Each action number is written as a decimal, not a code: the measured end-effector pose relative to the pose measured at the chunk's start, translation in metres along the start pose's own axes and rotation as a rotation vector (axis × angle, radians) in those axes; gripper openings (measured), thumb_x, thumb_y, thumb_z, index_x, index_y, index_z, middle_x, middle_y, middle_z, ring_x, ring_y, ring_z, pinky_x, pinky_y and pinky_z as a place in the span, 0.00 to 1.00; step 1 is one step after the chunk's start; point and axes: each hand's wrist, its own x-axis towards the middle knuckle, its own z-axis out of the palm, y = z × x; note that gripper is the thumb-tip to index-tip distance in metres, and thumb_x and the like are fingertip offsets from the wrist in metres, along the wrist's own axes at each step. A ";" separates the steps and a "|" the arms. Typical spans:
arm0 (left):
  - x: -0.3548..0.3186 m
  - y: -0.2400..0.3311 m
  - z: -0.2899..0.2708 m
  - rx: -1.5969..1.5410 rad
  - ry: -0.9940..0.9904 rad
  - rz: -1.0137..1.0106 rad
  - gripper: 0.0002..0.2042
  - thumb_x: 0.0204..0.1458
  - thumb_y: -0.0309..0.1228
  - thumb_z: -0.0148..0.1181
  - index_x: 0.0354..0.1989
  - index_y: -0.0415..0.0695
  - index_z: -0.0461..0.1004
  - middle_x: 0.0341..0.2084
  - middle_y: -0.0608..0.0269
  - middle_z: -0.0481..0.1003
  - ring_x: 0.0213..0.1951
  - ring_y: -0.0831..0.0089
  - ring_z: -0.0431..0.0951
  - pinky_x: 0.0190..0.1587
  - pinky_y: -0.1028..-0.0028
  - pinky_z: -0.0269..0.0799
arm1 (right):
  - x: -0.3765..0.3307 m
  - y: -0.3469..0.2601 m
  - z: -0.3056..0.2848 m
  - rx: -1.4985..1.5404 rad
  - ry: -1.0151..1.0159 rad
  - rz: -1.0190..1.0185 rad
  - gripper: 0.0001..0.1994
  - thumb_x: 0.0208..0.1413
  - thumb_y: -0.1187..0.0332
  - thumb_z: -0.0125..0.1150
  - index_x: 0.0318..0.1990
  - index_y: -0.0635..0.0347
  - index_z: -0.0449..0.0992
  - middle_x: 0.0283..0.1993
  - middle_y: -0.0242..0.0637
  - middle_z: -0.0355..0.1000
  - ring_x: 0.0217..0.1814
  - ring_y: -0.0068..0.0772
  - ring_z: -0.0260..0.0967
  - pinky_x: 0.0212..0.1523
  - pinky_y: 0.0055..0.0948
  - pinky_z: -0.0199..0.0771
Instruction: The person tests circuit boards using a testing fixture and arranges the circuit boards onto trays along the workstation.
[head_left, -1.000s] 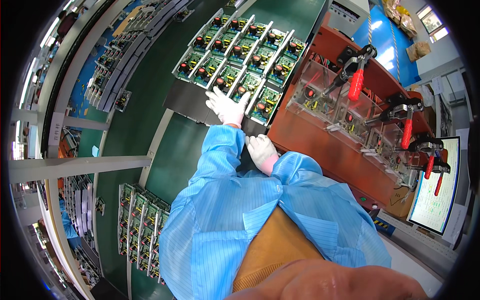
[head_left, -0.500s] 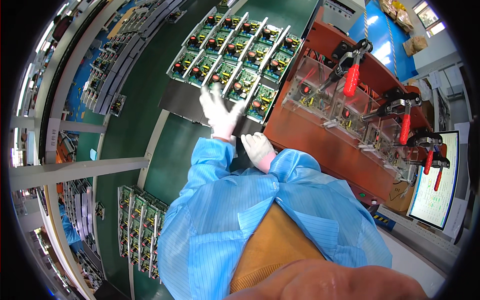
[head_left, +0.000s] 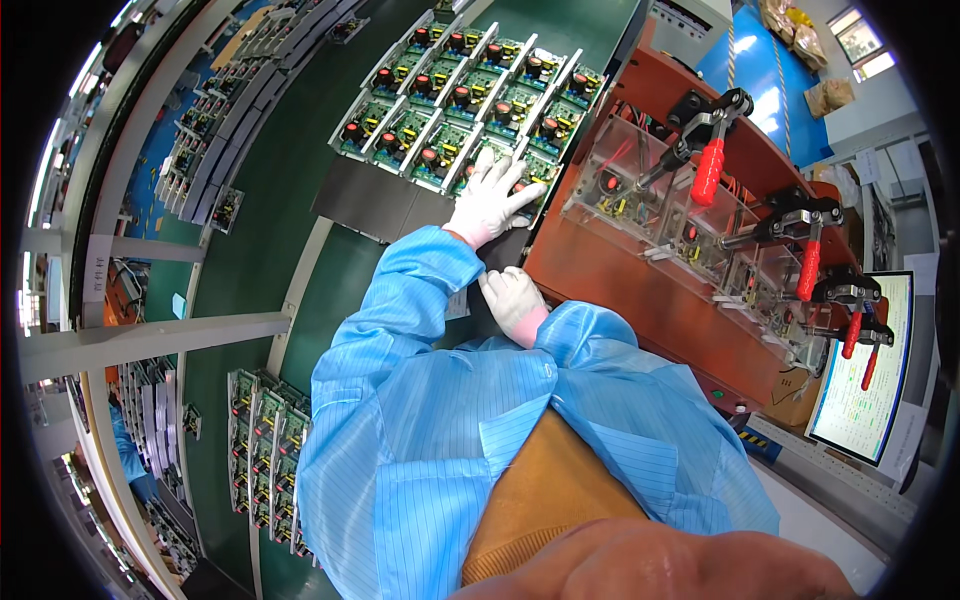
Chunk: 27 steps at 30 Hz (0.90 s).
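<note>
My left hand [head_left: 484,205], in a white glove, reaches over the near right end of a block of green circuit boards [head_left: 432,157]. Its fingers are spread and cover part of the nearest boards; whether they touch them I cannot tell. Each board carries a dark or red-topped round part and yellow components, and pale metal strips [head_left: 425,135] run between the rows. Close to my body, my right hand [head_left: 515,303], also gloved in white, rests with curled fingers beside the near edge of a black mat [head_left: 370,200]. What those fingers hold, if anything, is hidden.
On the right stands a reddish-brown test fixture [head_left: 610,270] with clear covers and red-handled toggle clamps [head_left: 708,170]. A monitor [head_left: 865,370] is beyond it. More circuit boards [head_left: 265,450] lie at the lower left. A white rail [head_left: 150,340] crosses the left side.
My left hand has moved right and forward, from above the black mat to over the nearest boards at the right. My right hand has stayed nearly in place.
</note>
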 end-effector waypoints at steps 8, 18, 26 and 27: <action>-0.002 -0.003 -0.025 -0.116 0.103 -0.030 0.32 0.36 0.52 0.59 0.54 0.59 0.63 0.54 0.56 0.60 0.55 0.51 0.59 0.60 0.51 0.44 | -0.002 0.002 0.004 0.020 0.007 0.024 0.17 0.45 0.71 0.48 0.43 0.69 0.66 0.32 0.41 0.61 0.30 0.36 0.60 0.39 0.30 0.63; -0.004 -0.018 -0.005 0.139 0.146 -0.098 0.33 0.40 0.61 0.49 0.54 0.58 0.64 0.53 0.57 0.62 0.53 0.51 0.61 0.59 0.50 0.47 | -0.001 0.001 0.003 0.037 0.002 0.010 0.17 0.44 0.71 0.48 0.44 0.69 0.66 0.32 0.41 0.61 0.30 0.36 0.60 0.40 0.31 0.63; 0.004 -0.007 -0.021 0.053 0.126 -0.133 0.31 0.41 0.57 0.51 0.54 0.56 0.63 0.54 0.54 0.60 0.54 0.49 0.59 0.60 0.48 0.44 | -0.002 0.004 0.004 0.006 -0.005 0.011 0.18 0.44 0.71 0.49 0.44 0.69 0.67 0.32 0.41 0.61 0.30 0.36 0.60 0.40 0.30 0.63; 0.006 -0.004 -0.029 0.032 0.131 -0.138 0.31 0.41 0.55 0.52 0.54 0.55 0.63 0.54 0.53 0.59 0.54 0.48 0.58 0.60 0.48 0.43 | -0.003 0.003 0.006 0.004 -0.008 0.016 0.18 0.43 0.71 0.49 0.44 0.69 0.67 0.32 0.41 0.61 0.30 0.36 0.60 0.40 0.30 0.63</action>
